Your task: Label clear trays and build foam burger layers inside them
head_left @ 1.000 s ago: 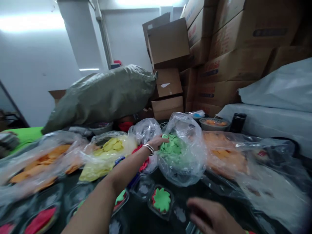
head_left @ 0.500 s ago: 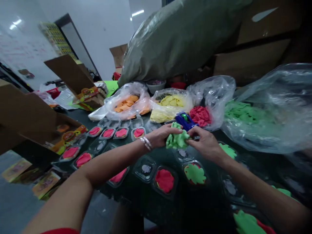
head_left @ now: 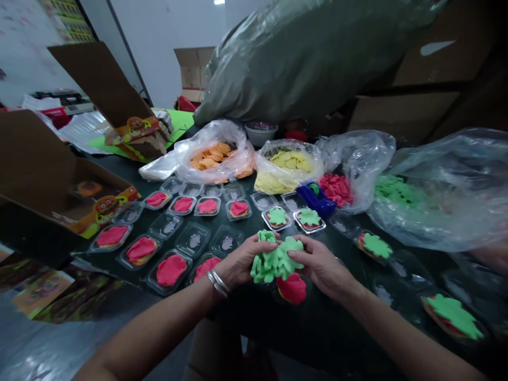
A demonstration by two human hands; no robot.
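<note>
My left hand (head_left: 244, 259), with metal bangles at its wrist, grips a bunch of soft green leaf-shaped pieces (head_left: 264, 267). A single frilly green piece (head_left: 292, 248) is pinched between the thumb and fingers of my right hand (head_left: 323, 267), against that bunch. Just beneath both hands is a red piece (head_left: 292, 289), partly hidden, in a clear container. Beyond them, two clear containers hold a green piece (head_left: 277, 216) and another green piece (head_left: 309, 217), each over red. To the right lies a container topped with a green piece (head_left: 377, 246).
Red-topped clear containers (head_left: 170, 271) fill the left side. Behind stand plastic bags of orange pieces (head_left: 212, 156), yellow pieces (head_left: 291, 160), red pieces (head_left: 336, 189) and green pieces (head_left: 399, 190). A blue tape dispenser (head_left: 317, 200) sits before them. An open cardboard box (head_left: 35, 169) borders the left.
Both hands have come nearer and lower, over a red-topped container. The two green-topped containers behind them now show. The view has shifted too.
</note>
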